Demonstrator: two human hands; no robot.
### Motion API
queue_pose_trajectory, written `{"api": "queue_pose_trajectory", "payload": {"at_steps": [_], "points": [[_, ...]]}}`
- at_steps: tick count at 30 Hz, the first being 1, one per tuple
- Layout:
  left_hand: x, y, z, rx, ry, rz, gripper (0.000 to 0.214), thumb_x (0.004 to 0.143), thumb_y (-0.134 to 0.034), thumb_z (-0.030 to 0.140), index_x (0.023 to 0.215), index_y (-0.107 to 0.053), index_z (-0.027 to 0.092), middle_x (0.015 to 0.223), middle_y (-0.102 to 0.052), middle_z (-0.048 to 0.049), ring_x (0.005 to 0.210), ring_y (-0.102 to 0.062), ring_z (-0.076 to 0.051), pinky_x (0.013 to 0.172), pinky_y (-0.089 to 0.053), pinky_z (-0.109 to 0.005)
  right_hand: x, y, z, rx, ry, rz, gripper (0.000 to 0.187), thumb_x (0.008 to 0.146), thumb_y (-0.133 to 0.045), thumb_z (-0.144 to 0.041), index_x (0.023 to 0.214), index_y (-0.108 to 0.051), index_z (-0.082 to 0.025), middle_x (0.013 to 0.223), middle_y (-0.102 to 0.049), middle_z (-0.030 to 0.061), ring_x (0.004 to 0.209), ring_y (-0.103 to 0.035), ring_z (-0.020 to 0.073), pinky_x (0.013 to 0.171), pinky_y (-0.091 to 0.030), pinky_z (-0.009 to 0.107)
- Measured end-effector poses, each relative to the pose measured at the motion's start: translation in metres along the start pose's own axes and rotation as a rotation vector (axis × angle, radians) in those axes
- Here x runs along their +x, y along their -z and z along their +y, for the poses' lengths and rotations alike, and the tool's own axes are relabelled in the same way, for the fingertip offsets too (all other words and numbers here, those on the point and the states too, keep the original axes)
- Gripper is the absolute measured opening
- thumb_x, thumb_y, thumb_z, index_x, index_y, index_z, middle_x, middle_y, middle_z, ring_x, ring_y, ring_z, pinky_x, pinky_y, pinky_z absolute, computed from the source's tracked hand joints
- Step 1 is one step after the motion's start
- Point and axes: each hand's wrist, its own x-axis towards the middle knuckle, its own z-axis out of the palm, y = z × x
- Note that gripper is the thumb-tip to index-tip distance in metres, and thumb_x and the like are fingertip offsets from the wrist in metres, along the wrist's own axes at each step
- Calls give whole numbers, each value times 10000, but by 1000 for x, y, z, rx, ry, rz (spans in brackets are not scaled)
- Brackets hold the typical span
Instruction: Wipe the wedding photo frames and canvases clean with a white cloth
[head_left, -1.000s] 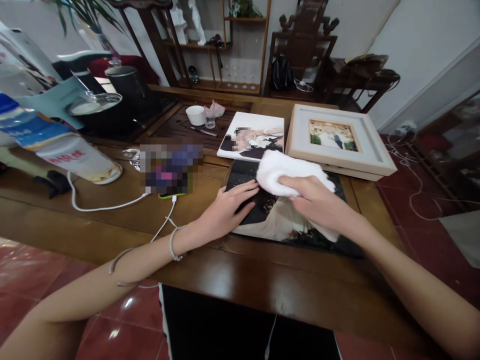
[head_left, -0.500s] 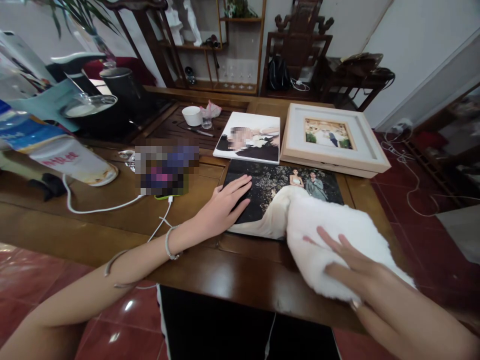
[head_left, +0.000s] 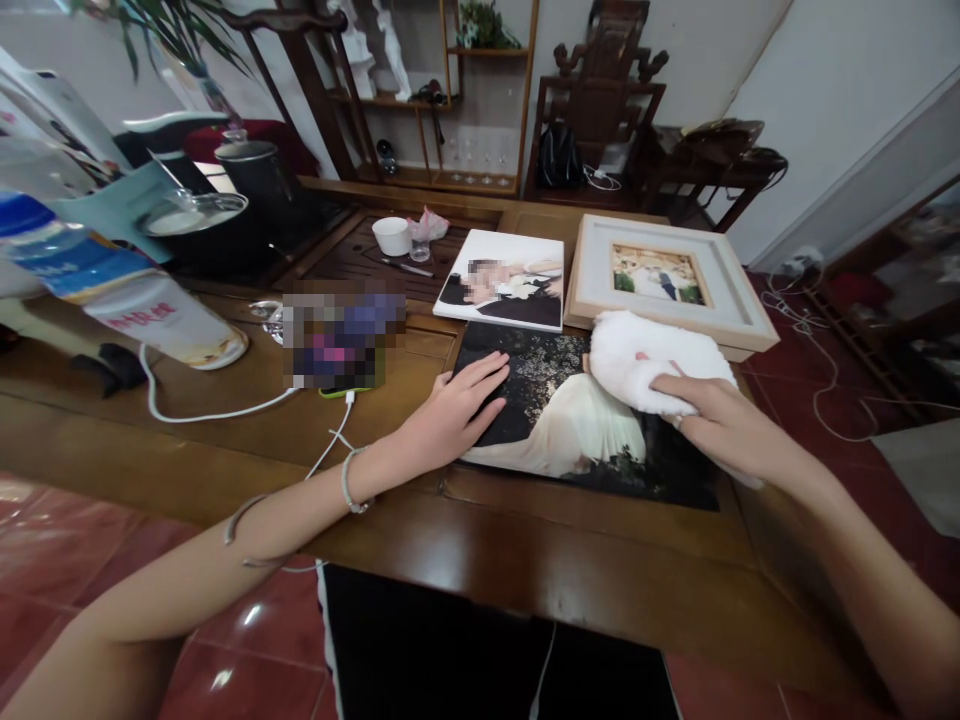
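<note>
A large dark photo panel (head_left: 555, 420) showing a white gown lies flat on the wooden table (head_left: 420, 540). My left hand (head_left: 469, 405) rests on the panel's left edge, fingers stretched out and holding nothing. A fluffy white cloth (head_left: 637, 355) is bunched under my right hand (head_left: 701, 405), which grips it against the panel's upper right part. The cloth covers the top right of the picture. Just behind the panel lie a white-edged photo panel (head_left: 504, 280) and a pale wooden picture frame (head_left: 667, 280) holding a smaller photo.
To the left stand a white-and-blue bottle (head_left: 165, 315), a pixelated item with a white cable (head_left: 217, 418), and a black pot (head_left: 199, 220). A white cup (head_left: 392, 236) sits on the slatted tea tray (head_left: 352, 262). Shelves (head_left: 480, 185) and a carved chair (head_left: 600, 90) are behind the table.
My right hand has moved the cloth away from me, from the panel's near right side to its far right, uncovering the gown and lower right corner. My left hand stays in place.
</note>
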Motion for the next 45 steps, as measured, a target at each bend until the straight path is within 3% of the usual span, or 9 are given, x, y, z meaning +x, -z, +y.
{"api": "queue_pose_trajectory", "payload": {"at_steps": [5, 10, 15, 20, 25, 32, 39, 42, 45], "points": [[0, -2, -1, -38, -9, 19, 426, 944, -392, 249, 1364, -383, 174, 1451, -382, -135, 1369, -310, -217, 1047, -339, -474, -31, -12, -55, -64, 39, -137, 463, 618, -389, -24, 985, -606, -206, 1461, -366, 93, 1349, -239, 331, 1032, -348, 550], [0, -1, 0, -41, 15, 15, 424, 954, -365, 240, 1374, -371, 187, 1457, -378, -121, 1367, -314, -205, 1053, -334, -464, -61, -7, -101, -8, 200, -297, 549, 551, -393, 5, 961, -626, -276, 1408, -450, -8, 1339, -299, 273, 1060, -355, 486], [0, -2, 0, -28, 13, 13, 423, 951, -373, 231, 1370, -375, 173, 1454, -382, -125, 1367, -315, -201, 1051, -337, -454, -29, 0, -78, -12, 147, -261, 482, 610, -381, -18, 967, -609, -247, 1376, -494, 39, 1304, -373, 284, 987, -431, 482], [0, -2, -1, -31, -5, 32, 412, 950, -376, 230, 1357, -392, 171, 1448, -390, -131, 1363, -323, -207, 1041, -348, -467, 25, -8, -47, -15, 125, -104, 433, 641, -352, -6, 951, -578, -208, 1101, -659, 37, 1306, -378, 270, 1027, -370, 505], [1, -3, -2, -44, -1, 26, 420, 942, -384, 226, 1359, -390, 173, 1444, -395, -130, 1359, -330, -212, 1034, -360, -475, 18, -20, -72, -115, 121, -106, 473, 631, -360, 15, 1006, -585, -166, 1268, -571, 133, 1366, -234, 305, 1039, -320, 561], [1, -3, -2, -62, 3, 45, 417, 935, -398, 230, 1349, -413, 186, 1435, -411, -123, 1347, -352, -224, 1046, -352, -473, -26, -12, -122, -57, 273, -328, 493, 636, -407, -17, 1032, -606, -233, 1380, -486, 79, 1339, -313, 306, 997, -398, 491], [0, -4, -2, -63, -4, 57, 416, 941, -392, 228, 1355, -405, 189, 1434, -412, -126, 1346, -353, -219, 1049, -343, -475, 43, -9, -84, -55, 131, -240, 480, 681, -413, -27, 1067, -608, -234, 1290, -564, 76, 1243, -453, 321, 936, -426, 506], [0, -4, -2, -60, -4, 56, 414, 943, -386, 225, 1355, -405, 188, 1435, -409, -128, 1348, -350, -219, 1047, -344, -477, 66, -19, -72, -68, 166, -158, 493, 664, -409, 3, 1071, -603, -197, 1280, -569, 94, 1299, -379, 316, 1009, -350, 536], [0, -3, -2, -53, 4, 43, 417, 946, -379, 231, 1360, -400, 183, 1437, -407, -129, 1350, -346, -218, 1042, -351, -473, 62, -29, -80, -150, 202, -107, 532, 658, -397, 20, 1134, -561, -151, 1368, -482, 143, 1355, -260, 338, 1044, -284, 583]]}}
